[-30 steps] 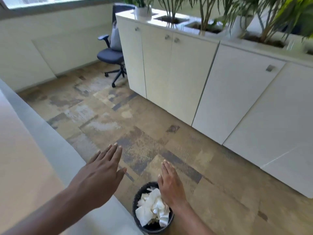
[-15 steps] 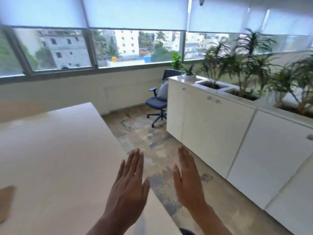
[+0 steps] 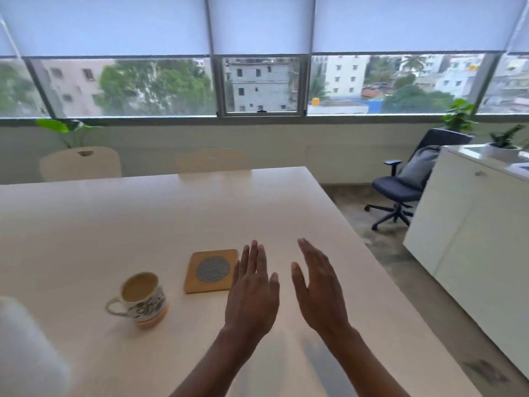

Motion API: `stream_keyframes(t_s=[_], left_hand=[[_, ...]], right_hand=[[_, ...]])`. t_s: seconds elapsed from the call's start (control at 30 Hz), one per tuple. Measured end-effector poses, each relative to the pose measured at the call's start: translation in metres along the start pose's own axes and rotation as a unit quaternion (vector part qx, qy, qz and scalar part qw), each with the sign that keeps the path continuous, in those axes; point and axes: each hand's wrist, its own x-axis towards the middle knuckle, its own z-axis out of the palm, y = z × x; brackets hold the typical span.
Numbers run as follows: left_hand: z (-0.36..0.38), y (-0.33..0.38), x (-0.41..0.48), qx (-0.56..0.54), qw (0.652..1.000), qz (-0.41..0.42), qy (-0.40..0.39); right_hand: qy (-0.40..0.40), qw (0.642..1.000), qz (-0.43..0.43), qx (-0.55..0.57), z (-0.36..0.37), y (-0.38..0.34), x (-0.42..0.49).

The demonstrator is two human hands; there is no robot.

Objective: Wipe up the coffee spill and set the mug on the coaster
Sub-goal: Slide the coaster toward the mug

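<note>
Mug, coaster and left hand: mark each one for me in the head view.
mug point(image 3: 142, 300), head view, on its patterned side wall.
coaster point(image 3: 212, 270), head view, on its grey round centre.
left hand point(image 3: 252, 293), head view, on its back.

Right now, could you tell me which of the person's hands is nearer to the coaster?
Left. The left hand hovers open beside the coaster's right edge; the right hand hangs farther right.
</note>
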Motion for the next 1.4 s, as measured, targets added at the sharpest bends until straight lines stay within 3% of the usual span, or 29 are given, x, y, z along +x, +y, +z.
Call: stream_keyframes(t_s=[0.27, 0.5, 0.63, 0.73, 1.07, 1.4], left_hand=[[-0.012, -0.116, 0.021, -0.011, 0.994, -0.112, -0.009], [0.003, -0.17, 0.041, 0.015, 0.985, -0.167, -0.04], [0.006, -0.169, 0.047, 0.044, 0.979, -0.195, -0.034], [0.02, -0.19, 0.053, 0.057, 0.97, -0.226, -0.071], [0.017, -0.184, 0.042, 0.118, 0.968, -0.215, -0.063], [0.008, -0.171, 0.009, 0.106, 0.969, -0.21, -0.082]], right_hand=[[-0.121, 0.993, 0.014, 0.002, 0.12, -0.059, 0.025], [-0.187, 0.98, 0.06, -0.043, 0.175, -0.074, 0.047], [-0.184, 0.978, 0.09, -0.048, 0.179, -0.074, 0.056], [-0.2, 0.972, 0.108, -0.06, 0.207, -0.072, 0.058], [-0.166, 0.979, 0.115, -0.033, 0.209, -0.068, 0.056], [-0.154, 0.982, 0.109, -0.005, 0.182, -0.057, 0.019]])
